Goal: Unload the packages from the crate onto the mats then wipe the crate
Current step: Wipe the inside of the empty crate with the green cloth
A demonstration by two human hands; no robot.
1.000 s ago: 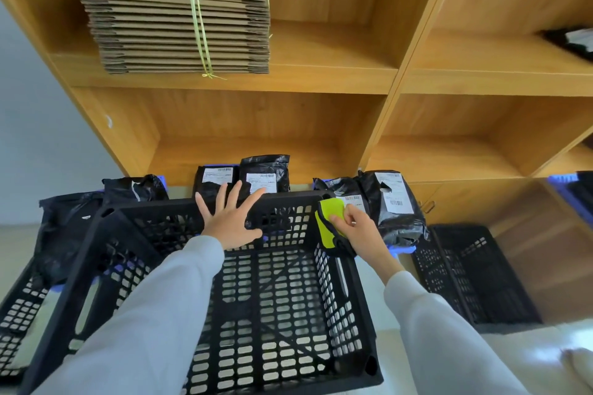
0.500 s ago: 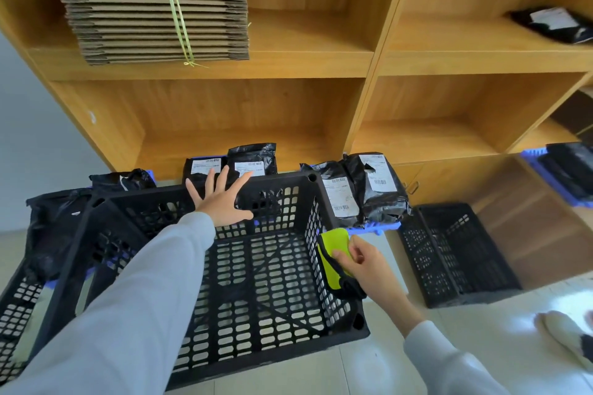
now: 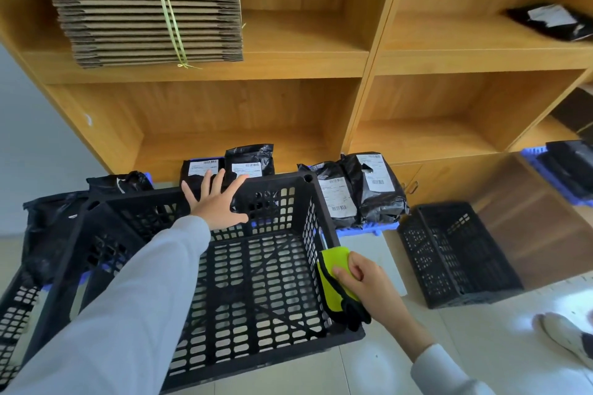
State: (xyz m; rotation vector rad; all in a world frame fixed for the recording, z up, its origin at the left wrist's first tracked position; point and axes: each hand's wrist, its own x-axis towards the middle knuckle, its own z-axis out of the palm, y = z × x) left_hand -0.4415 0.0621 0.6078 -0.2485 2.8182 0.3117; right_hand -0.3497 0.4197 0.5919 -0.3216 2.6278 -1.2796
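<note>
Crate [image 3: 256, 282] right under both hands, black, full of little holes, nothing inside. Packages [image 3: 359, 189] already out, lying on blue mats [image 3: 362, 229] just past the fingertips and off to each side.

Left hand [image 3: 218, 205] flat on the far wall, fingers straight and spread, pushing, not gripping. Right hand [image 3: 369, 282] curled round a yellow cloth [image 3: 335, 279], pressing it on top of the right wall, near the close corner.

Wiping part of the job, by the look of it. Only 1 wall under the cloth now, so maybe lots left: bottom and 3 more walls.

Things that could go wrong:

- Could slide or tip. Only a flat palm holding it, no real grip. Hard rubbing from the right hand might shove the whole thing sideways.
- Could bump the 2 packages just beyond the left fingers and knock them off their mat, if pushed forward too hard.
- Cloth could catch. So many holes and edges, and a dark floppy bit hanging below the right hand. Might snag and get pulled out of the fingers.
- Could miss dirt. Grime hides inside holes, and quick swipes skip right over.
- Second crate [image 3: 455, 253] out past the right hand, and a shoe [image 3: 564, 337] close to it. Possible trip with a step that way.
</note>
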